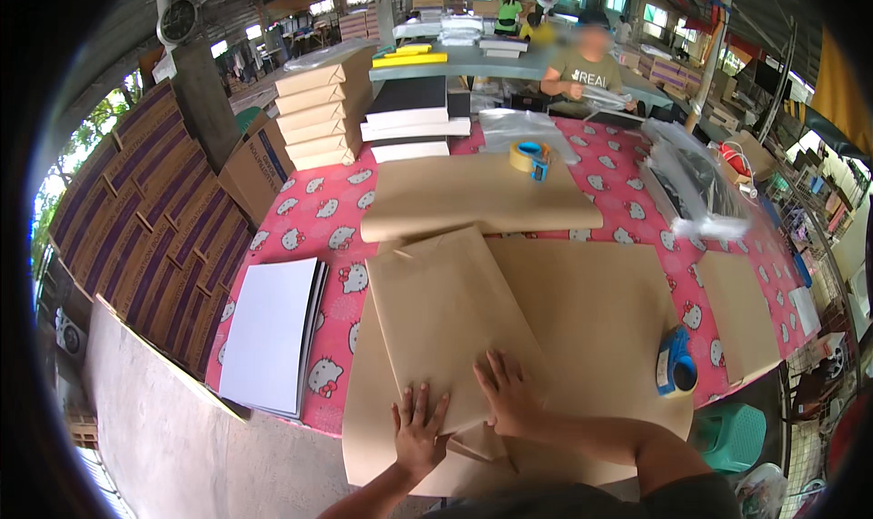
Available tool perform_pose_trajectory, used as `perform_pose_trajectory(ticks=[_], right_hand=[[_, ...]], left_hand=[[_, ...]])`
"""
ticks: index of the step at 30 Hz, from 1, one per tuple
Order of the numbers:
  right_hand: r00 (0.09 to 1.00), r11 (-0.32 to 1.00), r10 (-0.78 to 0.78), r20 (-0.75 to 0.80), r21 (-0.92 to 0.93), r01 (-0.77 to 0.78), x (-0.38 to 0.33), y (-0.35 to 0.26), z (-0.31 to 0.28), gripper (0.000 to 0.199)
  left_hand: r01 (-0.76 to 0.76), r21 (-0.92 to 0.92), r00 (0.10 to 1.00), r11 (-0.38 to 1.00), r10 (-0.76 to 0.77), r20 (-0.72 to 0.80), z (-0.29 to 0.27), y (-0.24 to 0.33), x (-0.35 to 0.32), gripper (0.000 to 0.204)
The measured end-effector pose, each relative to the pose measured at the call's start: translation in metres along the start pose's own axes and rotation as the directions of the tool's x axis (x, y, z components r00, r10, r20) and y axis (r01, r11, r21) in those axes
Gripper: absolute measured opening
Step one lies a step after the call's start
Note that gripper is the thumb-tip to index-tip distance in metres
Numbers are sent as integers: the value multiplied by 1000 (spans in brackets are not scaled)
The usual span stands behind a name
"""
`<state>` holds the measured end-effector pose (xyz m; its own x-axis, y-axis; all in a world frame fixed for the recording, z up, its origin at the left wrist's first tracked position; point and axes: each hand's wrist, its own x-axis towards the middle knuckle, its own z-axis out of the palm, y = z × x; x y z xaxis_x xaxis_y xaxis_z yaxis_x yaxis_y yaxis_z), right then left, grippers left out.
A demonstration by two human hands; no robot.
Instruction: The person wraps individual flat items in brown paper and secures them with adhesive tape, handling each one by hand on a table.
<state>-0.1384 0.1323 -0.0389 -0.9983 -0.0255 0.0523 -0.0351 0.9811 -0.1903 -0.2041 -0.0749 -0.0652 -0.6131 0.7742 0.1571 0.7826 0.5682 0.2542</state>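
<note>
A flat package wrapped in brown kraft paper (446,305) lies slightly turned in front of me. It rests on a larger sheet of brown paper (600,310). With fingers spread, my left hand (420,435) presses on the package's near left corner. My right hand (509,396) lies open on its near right part, fingers stretched toward the far side. Between my hands, at the near end, a folded paper flap (480,444) sticks out, partly covered by my left thumb. A blue tape dispenser (676,364) stands on the paper's right side.
White sheets or boards (270,333) are stacked at the left. Beyond the package lie a folded brown sheet (473,196) and a second tape dispenser (529,158). Wrapped packages (314,110) rise at the back left, plastic-covered items (696,178) at the right. A co-worker (587,74) handles plastic behind the table.
</note>
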Motion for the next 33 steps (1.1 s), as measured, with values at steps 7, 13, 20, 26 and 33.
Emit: perform_pose_trajectory(ticks=[7, 13, 20, 26, 33], right_hand=[[996, 998, -30, -83, 45, 33, -1, 9, 13, 95], [998, 999, 42, 35, 29, -43, -15, 53, 7, 96], [981, 970, 126, -147, 225, -91, -38, 64, 29, 84], [853, 809, 480, -208, 481, -338, -45, 85, 56, 76], [888, 848, 439, -138, 389, -359, -35, 104, 57, 77]], left_hand=[[-1, 85, 989, 996, -12, 147, -6, 19, 38, 97], [13, 224, 993, 975, -39, 110, -10, 22, 36, 98], [-54, 261, 998, 964, 62, -24, 12, 13, 28, 93], [-39, 222, 998, 974, 47, -30, 9, 18, 35, 91], [-19, 295, 999, 955, 29, -29, 13, 17, 44, 90]])
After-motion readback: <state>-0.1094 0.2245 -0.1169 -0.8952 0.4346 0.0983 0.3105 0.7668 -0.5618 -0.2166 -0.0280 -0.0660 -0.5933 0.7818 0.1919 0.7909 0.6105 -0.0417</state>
